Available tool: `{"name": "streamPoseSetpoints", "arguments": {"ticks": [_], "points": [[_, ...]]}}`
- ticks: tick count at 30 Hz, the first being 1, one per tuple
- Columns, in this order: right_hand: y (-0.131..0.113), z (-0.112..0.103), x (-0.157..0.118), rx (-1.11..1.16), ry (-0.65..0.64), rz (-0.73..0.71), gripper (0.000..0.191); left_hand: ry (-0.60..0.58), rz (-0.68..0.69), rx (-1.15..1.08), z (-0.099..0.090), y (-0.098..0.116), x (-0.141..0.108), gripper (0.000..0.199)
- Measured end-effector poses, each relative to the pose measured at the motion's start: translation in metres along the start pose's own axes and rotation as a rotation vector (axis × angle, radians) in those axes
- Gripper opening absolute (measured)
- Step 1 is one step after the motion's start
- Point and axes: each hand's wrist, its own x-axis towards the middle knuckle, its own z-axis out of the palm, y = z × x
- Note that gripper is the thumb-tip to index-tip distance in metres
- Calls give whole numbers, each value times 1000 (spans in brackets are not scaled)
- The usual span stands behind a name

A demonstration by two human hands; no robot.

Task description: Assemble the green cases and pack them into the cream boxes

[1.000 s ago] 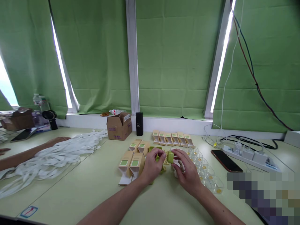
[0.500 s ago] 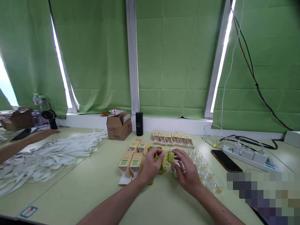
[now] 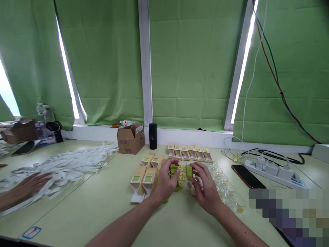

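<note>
The right hand (image 3: 207, 188) grips a green block (image 3: 189, 171) between thumb and fingers, nearly pinched together; the block is raised above the counter (image 3: 185, 216). The left hand (image 3: 166, 180) is partly curled, with a gap between thumb and fingertips. Green material shows in this gap; whether the left hand holds it cannot be determined. The two hands are near each other but apart.

A cluster of small yellow parts (image 3: 182, 174) lies between and beyond the hands. Further green pieces (image 3: 177, 186) lie beside the left hand, partly hidden by it. White pieces (image 3: 193, 190) sit beneath the right hand, and clear containers (image 3: 227, 187) with yellow spots stand to its right.

Four cartons (image 3: 149, 173) are positioned left of the left hand. A row of six cartons (image 3: 190, 152) stands farther back. A phone (image 3: 248, 176) lies right of the containers, beside a power strip (image 3: 275, 177). At far left, a co-worker's hand (image 3: 33, 183) rests on white straps (image 3: 69, 168).
</note>
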Motion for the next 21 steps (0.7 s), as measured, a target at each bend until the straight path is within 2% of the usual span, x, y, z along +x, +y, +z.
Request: {"name": "streamPoseSetpoints", "arguments": {"ticks": [5, 8, 15, 21], "points": [[1, 1, 7, -40, 30, -26, 47, -55, 225, 69, 0, 1, -5, 42], [0, 1, 14, -49, 46, -65, 46, -86, 306, 83, 1, -1, -5, 48], [2, -3, 27, -82, 47, -234, 34, -93, 356, 75, 2, -6, -2, 44], [8, -3, 24, -132, 26, -325, 36, -94, 362, 78, 1, -7, -3, 46]]}}
